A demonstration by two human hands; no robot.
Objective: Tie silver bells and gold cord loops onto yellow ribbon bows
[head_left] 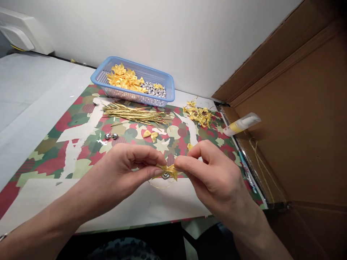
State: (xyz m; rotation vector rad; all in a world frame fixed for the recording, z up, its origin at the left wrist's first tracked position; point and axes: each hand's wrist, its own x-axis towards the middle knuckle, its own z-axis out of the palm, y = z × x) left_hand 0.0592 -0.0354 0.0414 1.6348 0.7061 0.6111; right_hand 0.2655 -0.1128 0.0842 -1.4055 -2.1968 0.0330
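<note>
Both hands pinch one yellow bow [168, 170] over the bench's near edge: left hand [127, 167] on its left end, right hand [210, 173] on its right; small bell [165, 176] hangs beneath.

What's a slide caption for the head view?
Both hands pinch a yellow bow with a silver bell.

Your left hand [127, 164] and right hand [211, 169] pinch a small yellow bow [168, 169] between their fingertips, a silver bell [165, 176] hanging under it. Behind them lie gold wire ties [135, 113], two loose bells [111, 136], and a blue basket [168, 81] of bows.
</note>
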